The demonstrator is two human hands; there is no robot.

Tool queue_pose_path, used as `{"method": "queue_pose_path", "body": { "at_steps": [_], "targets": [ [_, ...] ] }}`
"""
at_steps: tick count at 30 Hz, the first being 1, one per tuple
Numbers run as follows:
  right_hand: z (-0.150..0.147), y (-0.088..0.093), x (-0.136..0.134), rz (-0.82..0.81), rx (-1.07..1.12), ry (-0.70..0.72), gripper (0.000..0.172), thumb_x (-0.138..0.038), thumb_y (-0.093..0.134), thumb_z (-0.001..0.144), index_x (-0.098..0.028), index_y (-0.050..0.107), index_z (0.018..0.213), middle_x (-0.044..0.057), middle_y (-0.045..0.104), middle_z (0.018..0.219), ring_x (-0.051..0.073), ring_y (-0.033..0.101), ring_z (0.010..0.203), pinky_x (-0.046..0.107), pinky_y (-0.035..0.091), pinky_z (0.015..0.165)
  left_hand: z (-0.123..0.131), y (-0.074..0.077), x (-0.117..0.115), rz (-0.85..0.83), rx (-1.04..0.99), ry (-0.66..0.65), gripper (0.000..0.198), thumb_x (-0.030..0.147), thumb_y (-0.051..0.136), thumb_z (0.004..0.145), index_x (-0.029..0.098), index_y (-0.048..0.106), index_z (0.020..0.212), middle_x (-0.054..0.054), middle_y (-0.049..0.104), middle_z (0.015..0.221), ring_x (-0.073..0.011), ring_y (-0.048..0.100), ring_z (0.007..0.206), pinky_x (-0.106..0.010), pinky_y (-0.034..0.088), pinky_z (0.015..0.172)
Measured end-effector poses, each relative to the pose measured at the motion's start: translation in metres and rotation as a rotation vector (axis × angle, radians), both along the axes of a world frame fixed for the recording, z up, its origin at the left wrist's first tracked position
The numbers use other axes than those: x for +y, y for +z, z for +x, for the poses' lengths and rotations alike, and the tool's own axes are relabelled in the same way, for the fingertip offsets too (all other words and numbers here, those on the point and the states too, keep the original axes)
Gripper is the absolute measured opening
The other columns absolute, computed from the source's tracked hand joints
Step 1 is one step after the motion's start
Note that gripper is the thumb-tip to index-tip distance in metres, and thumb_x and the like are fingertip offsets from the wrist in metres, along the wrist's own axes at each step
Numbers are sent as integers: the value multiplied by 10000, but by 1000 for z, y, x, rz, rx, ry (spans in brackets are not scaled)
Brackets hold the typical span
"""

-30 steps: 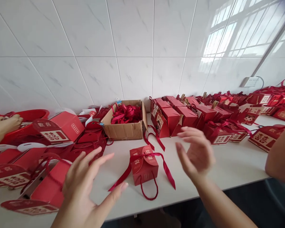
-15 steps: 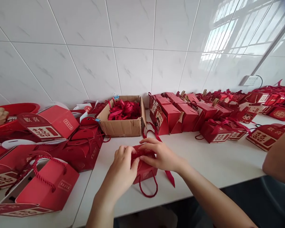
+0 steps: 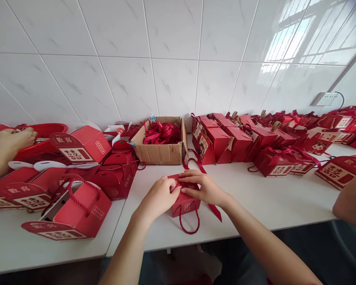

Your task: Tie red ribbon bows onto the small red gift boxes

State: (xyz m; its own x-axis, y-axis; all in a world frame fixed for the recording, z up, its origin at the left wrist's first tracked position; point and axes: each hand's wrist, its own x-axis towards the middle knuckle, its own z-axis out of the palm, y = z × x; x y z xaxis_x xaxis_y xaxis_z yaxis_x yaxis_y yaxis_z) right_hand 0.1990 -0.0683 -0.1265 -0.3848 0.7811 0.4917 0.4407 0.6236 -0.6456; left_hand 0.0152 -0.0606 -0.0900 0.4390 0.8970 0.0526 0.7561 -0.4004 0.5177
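A small red gift box (image 3: 185, 209) stands on the white table between my hands, its twisted red cord handle (image 3: 190, 232) hanging down the near side. My left hand (image 3: 161, 194) grips the box's top edge from the left, thumb and curled fingers at the flaps. Over the top from the right, my right hand (image 3: 206, 189) holds the flaps with thumb and fingers. A flat red ribbon (image 3: 215, 212) trails out to the right of the box. The fingers partly cover the box's top, so I cannot tell how the flaps sit.
A cardboard box (image 3: 160, 153) of red ribbons stands at the wall. Open red boxes (image 3: 90, 213) crowd the left; a row of closed boxes (image 3: 215, 142) stands right of it. Another person's hands (image 3: 16, 138) work at a red basin (image 3: 52, 128); an arm (image 3: 351, 200) rests at right.
The view has shifted left, so things appear farther right. My fingers have closed in on the box's top flaps. More of the other person's hand shows at the left.
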Motion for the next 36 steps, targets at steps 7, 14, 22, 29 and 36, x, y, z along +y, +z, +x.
{"method": "queue_pose_path", "body": {
  "at_steps": [7,14,22,29,36],
  "targets": [
    [0,-4,1,41,17,-35,271,-288,631,843,-211,687,1097,94,679,1122,244,590,1116,429,489,966,-3,-6,8,6,-75,-35,320,368,427,835,195,364,573,-1,483,724,-142,473,620,-263,375,604],
    [-4,-10,4,49,54,-106,279,-357,654,833,-218,701,1071,95,674,1112,240,605,1073,412,492,941,-8,-9,12,-66,-209,-57,364,450,387,879,195,580,705,-21,567,825,-177,554,735,-283,426,681],
    [-7,-14,4,11,48,-168,251,-298,678,807,-213,710,1041,99,663,1120,249,597,1073,425,480,955,-3,-19,11,-39,-250,33,372,406,428,864,180,427,568,1,497,758,-133,494,616,-264,389,608],
    [4,-10,-4,-29,103,-300,292,-399,597,856,-214,634,1078,110,557,1242,237,546,1118,378,489,906,-2,-23,14,-20,-293,59,356,402,444,853,186,417,571,9,469,700,-135,470,610,-267,370,603],
    [28,-13,-3,-402,-23,-250,446,-574,484,865,-172,578,695,28,543,748,158,505,701,294,415,642,0,-24,13,-9,-327,85,355,399,478,846,187,394,574,22,435,688,-124,447,597,-266,366,609]
  ]
}}
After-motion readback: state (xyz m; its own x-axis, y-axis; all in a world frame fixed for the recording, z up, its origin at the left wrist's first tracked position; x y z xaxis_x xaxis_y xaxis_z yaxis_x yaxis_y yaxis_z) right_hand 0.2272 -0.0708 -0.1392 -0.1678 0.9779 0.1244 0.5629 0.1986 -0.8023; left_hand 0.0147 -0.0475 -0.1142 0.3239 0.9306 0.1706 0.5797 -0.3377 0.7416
